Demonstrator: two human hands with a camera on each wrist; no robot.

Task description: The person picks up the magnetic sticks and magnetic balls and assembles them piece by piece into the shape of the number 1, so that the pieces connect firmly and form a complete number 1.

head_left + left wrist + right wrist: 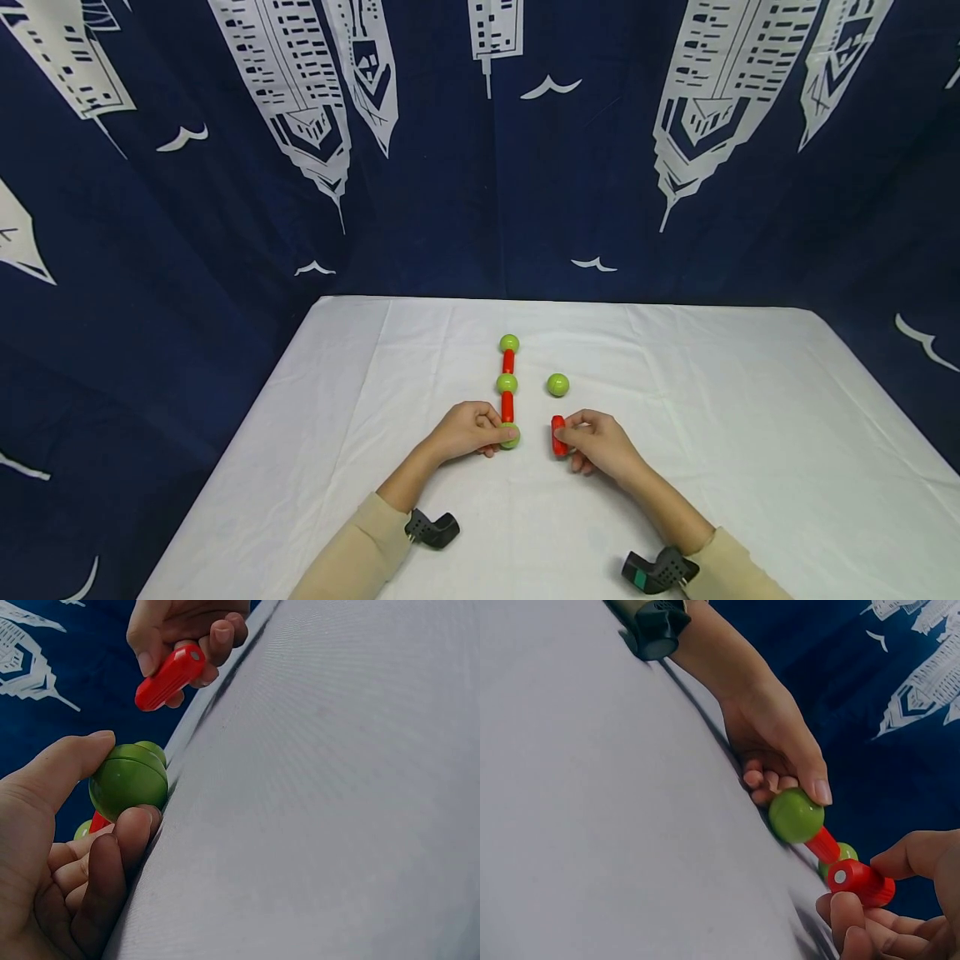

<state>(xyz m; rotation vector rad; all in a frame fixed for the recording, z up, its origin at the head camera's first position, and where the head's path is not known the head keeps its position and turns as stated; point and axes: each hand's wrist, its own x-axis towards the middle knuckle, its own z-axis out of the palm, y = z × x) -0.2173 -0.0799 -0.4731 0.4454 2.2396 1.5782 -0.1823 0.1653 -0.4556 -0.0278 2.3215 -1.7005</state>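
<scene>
A straight chain of green balls and red rods lies on the table, pointing away from me in the head view. Its far ball [509, 342], upper rod [508, 362], middle ball [507, 382] and lower rod [507, 407] are in line. My left hand [467, 429] pinches the near green ball [127, 784] between thumb and fingers. To the right, my right hand [603, 446] pinches a separate red rod [866, 883], apart from the chain. A pale round spot marks the end of this rod. Beyond the right hand sits a loose green ball [558, 384], touching nothing but the table.
A white cloth covers the table [750, 400], whose far edge meets a dark blue curtain [450, 208] printed with white buildings and birds. Black wrist devices [432, 529] sit on both forearms, just above the cloth.
</scene>
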